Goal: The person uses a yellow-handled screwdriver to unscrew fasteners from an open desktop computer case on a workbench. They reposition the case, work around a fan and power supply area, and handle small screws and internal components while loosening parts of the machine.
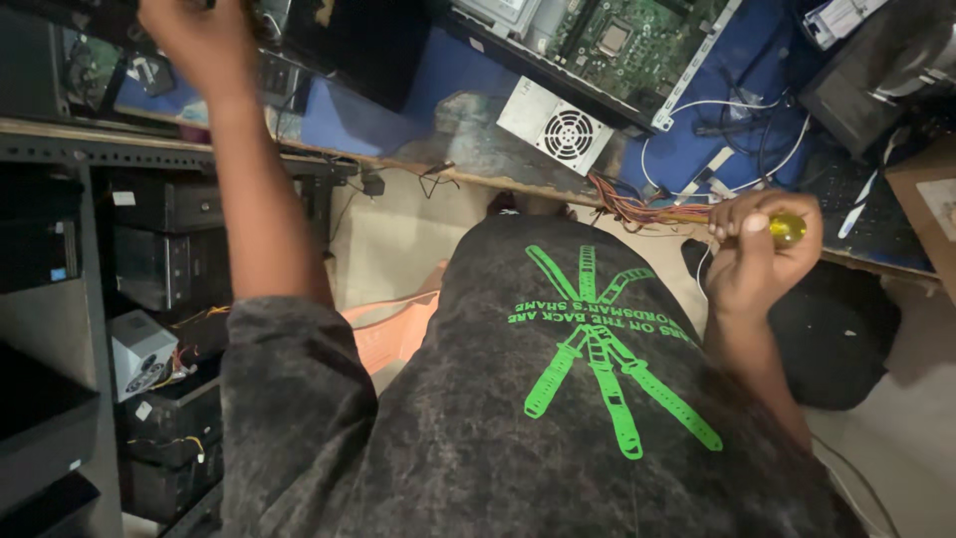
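Screwdriver handle, yellow and translucent, sits in the right hand, and that hand is curled tight around it, fingers wrapped over the top and thumb laid across, just below the edge of the workbench. Only the rounded butt of the handle pokes out past the knuckles; the shaft is hidden. Right beside that fist, a bundle of coloured wires spills over the bench edge, orange, red and yellow strands touching or nearly touching the fingers. Up from there, a silver power supply unit with a round fan grille lies on the blue mat, and behind it a green motherboard rests in an open computer case. White and black cables loop across the blue surface to the right. Over on the other side, the left hand is reaching far up to the top of the view, arm stretched long over the bench; whether its fingers are spread or gripping something, I cannot tell, the frame cuts them off. Down below, the person's grey shirt with a green print fills the middle, and dark computer cases stack on shelving at left.
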`<state>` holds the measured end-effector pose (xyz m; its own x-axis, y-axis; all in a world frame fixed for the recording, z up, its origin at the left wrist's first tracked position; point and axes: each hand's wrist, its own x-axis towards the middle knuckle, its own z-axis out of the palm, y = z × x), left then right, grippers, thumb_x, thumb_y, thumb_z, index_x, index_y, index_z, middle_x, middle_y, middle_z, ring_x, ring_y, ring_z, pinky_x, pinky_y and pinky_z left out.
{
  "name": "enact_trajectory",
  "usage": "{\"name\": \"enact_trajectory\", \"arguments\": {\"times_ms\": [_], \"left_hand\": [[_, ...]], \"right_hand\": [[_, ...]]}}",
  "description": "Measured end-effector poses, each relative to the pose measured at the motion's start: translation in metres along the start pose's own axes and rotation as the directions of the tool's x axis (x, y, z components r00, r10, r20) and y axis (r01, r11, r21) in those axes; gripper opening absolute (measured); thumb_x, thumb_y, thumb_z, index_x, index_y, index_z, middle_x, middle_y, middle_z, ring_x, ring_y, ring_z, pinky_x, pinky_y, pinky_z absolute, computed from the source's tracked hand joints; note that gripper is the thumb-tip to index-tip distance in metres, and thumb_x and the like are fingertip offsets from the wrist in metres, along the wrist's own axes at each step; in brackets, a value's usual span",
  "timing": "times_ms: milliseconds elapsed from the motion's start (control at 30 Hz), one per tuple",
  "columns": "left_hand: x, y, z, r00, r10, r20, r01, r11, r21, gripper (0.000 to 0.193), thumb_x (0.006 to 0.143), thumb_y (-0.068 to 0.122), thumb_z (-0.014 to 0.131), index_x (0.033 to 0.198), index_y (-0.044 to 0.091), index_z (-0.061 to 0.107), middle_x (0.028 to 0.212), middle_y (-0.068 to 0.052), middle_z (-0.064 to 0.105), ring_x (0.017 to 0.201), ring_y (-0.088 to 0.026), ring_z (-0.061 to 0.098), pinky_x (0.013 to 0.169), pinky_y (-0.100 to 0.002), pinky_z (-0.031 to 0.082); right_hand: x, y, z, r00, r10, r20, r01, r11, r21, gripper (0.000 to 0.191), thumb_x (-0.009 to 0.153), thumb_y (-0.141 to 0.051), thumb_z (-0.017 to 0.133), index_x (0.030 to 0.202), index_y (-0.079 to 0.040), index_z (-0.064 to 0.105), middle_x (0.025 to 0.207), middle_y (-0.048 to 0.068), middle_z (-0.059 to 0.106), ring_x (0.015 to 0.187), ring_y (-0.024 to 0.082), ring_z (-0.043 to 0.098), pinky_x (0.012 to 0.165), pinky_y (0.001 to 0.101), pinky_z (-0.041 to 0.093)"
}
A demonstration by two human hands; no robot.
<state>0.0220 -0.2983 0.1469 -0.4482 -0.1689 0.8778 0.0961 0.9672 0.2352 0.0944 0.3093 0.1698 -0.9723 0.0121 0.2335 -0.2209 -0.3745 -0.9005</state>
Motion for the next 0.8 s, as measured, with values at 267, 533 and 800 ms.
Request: {"name": "enact_trajectory", "arguments": {"times_ms": [267, 533, 800], "left_hand": [[0.009, 0.027, -0.012, 0.959, -0.283, 0.002, 0.267, 0.901, -0.343, 0.018, 0.105, 0.011, 0.079, 0.111, 0.002, 0.065, 0.098, -0.003, 0.057, 0.088, -0.014, 0.054, 0.079, -0.028, 0.048], [-0.076, 0.203, -0.019, 0.763, -0.458, 0.456, 0.639, 0.642, -0.423, 0.004, 0.104, 0.009, 0.069, 0.108, 0.009, 0.071, 0.106, -0.003, 0.068, 0.093, -0.012, 0.064, 0.081, -0.025, 0.050], [-0.092, 0.304, 0.026, 0.552, 0.471, 0.688, 0.533, 0.436, -0.725, 0.032, 0.103, 0.020, 0.060, 0.131, 0.004, 0.065, 0.125, -0.016, 0.070, 0.117, -0.036, 0.064, 0.101, -0.046, 0.049]], "right_hand": [[-0.014, -0.009, 0.002, 0.998, -0.006, -0.064, 0.004, 0.999, -0.034, 0.020, 0.114, -0.010, 0.060, 0.105, -0.002, 0.045, 0.080, 0.010, 0.049, 0.068, 0.015, 0.045, 0.066, 0.0292, 0.041], [-0.013, -0.047, 0.017, 0.996, 0.093, 0.010, -0.092, 0.994, -0.055, 0.031, 0.114, -0.022, 0.064, 0.101, 0.000, 0.046, 0.078, 0.011, 0.048, 0.068, 0.016, 0.046, 0.067, 0.0326, 0.043], [0.036, -0.057, 0.074, 0.982, -0.031, 0.185, 0.001, 0.987, 0.158, 0.034, 0.109, -0.035, 0.061, 0.091, -0.011, 0.045, 0.064, 0.002, 0.041, 0.052, 0.013, 0.039, 0.052, 0.0312, 0.038]]}}
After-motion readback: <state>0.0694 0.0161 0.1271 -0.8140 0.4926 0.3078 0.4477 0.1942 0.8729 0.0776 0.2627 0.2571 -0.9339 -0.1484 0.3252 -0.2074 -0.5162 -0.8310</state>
